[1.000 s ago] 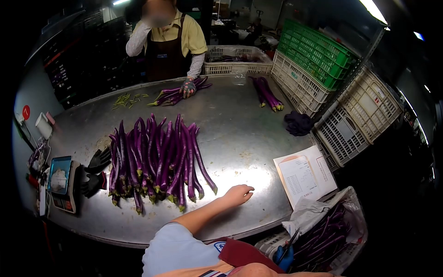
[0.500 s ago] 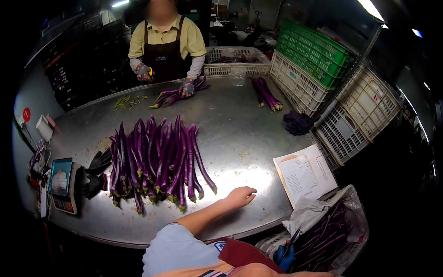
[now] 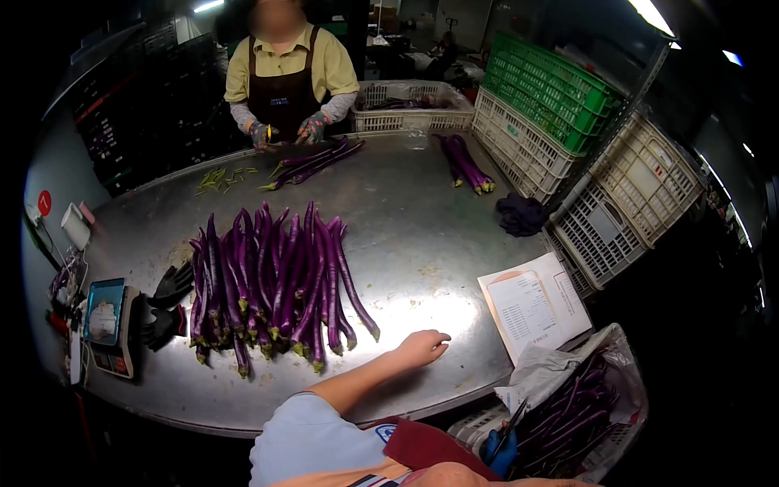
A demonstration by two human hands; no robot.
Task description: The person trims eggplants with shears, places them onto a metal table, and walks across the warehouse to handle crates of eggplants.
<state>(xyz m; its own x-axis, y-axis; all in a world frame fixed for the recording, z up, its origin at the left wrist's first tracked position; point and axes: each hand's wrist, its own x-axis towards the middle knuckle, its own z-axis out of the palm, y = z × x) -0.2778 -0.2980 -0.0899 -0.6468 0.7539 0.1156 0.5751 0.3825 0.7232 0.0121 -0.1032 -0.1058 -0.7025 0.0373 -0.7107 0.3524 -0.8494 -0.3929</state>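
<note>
The bare left hand [image 3: 423, 347] is over the metal surface [image 3: 406, 219], fingers loosely curled and slightly apart, just right of the big pile of eggplants [image 3: 280, 284]. A blue glove [image 3: 500, 452] with a dark tool [image 3: 515, 412] shows beside the crate of eggplants [image 3: 568, 410]; the right hand's grip I cannot tell.

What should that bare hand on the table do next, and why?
Perhaps the bare left hand could reach toward the nearest long, slim purple eggplant: its green stem end lies close by, and that hand seems empty on the shiny metal table.
</note>
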